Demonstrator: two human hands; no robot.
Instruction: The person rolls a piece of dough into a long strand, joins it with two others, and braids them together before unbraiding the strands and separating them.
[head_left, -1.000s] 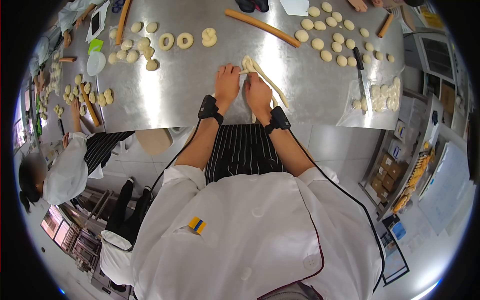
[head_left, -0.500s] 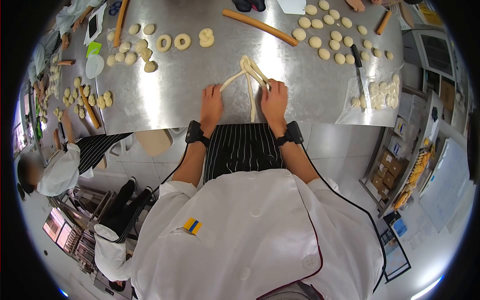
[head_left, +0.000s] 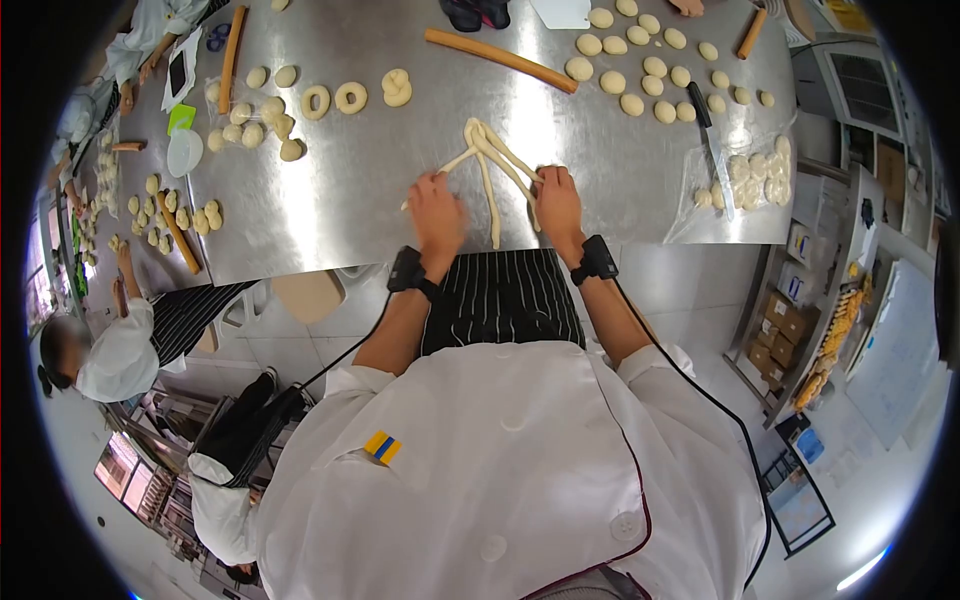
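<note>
No words, brands or numbers could be read for certain. On the right of the scene, the pale board (head_left: 890,350) bore faint marks, too thin to make out. Nearby, the brown cartons (head_left: 790,318) on the shelving carried small whitish labels (head_left: 769,309), their print too small to read. Just beyond them, on the same shelving, the white containers (head_left: 797,243) showed bluish patches that might have been labels; this could not be told. Near the middle, on the chest of the person's white jacket (head_left: 510,470), a small yellow badge (head_left: 382,448) showed a blue stripe across it, and any lettering there was indistinct.
</note>
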